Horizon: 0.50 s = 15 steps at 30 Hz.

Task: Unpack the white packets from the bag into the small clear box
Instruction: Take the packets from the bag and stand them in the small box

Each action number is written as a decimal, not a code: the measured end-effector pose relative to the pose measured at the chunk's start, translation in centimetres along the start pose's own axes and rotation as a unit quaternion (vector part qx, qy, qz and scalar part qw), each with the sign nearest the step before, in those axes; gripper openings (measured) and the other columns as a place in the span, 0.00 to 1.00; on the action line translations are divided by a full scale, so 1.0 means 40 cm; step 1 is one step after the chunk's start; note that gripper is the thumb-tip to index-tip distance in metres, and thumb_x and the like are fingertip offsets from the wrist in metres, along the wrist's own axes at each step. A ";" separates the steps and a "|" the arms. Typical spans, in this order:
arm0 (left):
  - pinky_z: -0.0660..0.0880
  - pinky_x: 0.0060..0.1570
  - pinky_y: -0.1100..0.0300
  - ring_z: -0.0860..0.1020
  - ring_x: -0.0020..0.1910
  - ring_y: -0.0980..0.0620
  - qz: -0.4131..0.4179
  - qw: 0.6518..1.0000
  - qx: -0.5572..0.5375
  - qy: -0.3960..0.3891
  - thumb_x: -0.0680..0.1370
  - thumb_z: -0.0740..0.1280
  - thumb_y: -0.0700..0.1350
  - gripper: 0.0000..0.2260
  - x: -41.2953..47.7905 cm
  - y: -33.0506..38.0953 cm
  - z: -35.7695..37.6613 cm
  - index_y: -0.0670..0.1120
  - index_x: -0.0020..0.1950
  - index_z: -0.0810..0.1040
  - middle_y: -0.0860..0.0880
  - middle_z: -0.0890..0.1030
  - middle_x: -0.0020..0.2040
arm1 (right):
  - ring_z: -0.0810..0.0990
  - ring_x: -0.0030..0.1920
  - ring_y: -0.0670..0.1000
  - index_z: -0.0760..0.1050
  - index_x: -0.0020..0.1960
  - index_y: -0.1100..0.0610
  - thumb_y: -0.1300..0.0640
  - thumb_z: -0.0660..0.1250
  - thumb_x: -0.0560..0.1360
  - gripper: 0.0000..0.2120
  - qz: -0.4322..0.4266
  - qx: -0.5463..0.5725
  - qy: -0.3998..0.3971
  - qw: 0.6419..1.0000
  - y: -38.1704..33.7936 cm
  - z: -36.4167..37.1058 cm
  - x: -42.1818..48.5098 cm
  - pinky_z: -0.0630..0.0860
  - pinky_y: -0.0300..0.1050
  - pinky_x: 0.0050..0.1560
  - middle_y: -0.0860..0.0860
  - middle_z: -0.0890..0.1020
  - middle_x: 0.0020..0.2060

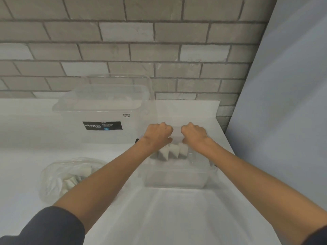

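- Left hand (159, 133) and right hand (193, 132) curled over upright white packets (172, 151) in the small clear plastic box (177, 179).
- Whether their fingers gripped anything could not be told.
- Crumpled clear plastic bag (58, 175) lay left on the white tabletop (177, 218).

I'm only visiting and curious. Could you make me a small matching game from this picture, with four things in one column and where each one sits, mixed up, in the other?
Things
1. plastic bag
2. small clear box
3. large clear box with the black label
4. row of white packets

Places
A. at the back, against the brick wall
B. standing inside the small clear box, at its far end
C. on the left of the table
D. near the table's right edge

Pairs: 1-C, 2-D, 3-A, 4-B
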<state>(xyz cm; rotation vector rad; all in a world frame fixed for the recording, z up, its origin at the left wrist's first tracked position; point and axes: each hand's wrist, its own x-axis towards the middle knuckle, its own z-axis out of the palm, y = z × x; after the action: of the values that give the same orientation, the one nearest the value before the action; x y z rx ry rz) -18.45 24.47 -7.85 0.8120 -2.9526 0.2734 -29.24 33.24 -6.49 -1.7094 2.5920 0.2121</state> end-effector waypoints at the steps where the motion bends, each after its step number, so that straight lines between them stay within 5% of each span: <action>1: 0.69 0.46 0.56 0.79 0.51 0.44 -0.003 1.000 -0.022 0.005 0.79 0.62 0.51 0.13 -0.003 -0.009 -0.012 0.46 0.59 0.76 0.45 0.79 0.55 | 0.78 0.56 0.62 0.71 0.62 0.64 0.62 0.64 0.78 0.13 0.001 0.010 0.008 1.000 -0.004 -0.017 -0.007 0.68 0.46 0.44 0.60 0.74 0.58; 10: 0.70 0.45 0.56 0.78 0.50 0.48 -0.039 0.986 -0.153 0.061 0.78 0.64 0.51 0.08 -0.141 -0.184 -0.164 0.51 0.54 0.79 0.53 0.82 0.50 | 0.77 0.41 0.60 0.73 0.46 0.63 0.58 0.66 0.77 0.07 -0.029 0.132 0.085 0.987 -0.148 -0.191 -0.070 0.74 0.48 0.43 0.59 0.73 0.46; 15: 0.70 0.41 0.57 0.78 0.46 0.50 -0.086 0.976 -0.191 0.056 0.77 0.64 0.49 0.06 -0.276 -0.338 -0.169 0.52 0.50 0.80 0.56 0.82 0.45 | 0.81 0.41 0.63 0.73 0.39 0.67 0.62 0.65 0.75 0.10 -0.079 0.190 0.088 0.975 -0.309 -0.225 -0.082 0.77 0.50 0.41 0.59 0.76 0.38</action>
<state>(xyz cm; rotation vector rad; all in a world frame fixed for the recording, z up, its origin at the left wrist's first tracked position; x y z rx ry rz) -1.94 19.84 -0.36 0.9479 -2.6783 -0.2435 -16.14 30.28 1.55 -1.8385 2.3816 -0.4312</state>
